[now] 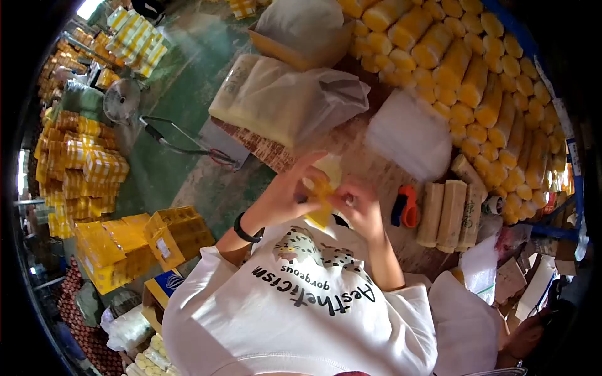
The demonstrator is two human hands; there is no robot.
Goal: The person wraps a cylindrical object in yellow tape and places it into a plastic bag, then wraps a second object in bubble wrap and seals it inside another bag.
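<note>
In front of my chest, both hands hold a small, thin yellow and pale piece [321,217], film-like and partly blurred. My left hand [282,195], with a black band at its wrist, pinches it from the left, thumb and forefinger curled in a ring. My right hand [360,205] grips it from the right with bent fingers. What kind of thing it is, I cannot tell. Beyond the hands lies a large pack in clear plastic [269,100] on the worn reddish-brown table [351,141].
A stack of clear plastic sheets [411,135] lies at the right. Next to an orange and dark-blue tape-like item [406,207] are several wrapped bundles [448,216]. Yellow-ended rolls [464,75] are piled behind. Yellow-taped boxes [116,247] and a fan [121,100] stand at the left.
</note>
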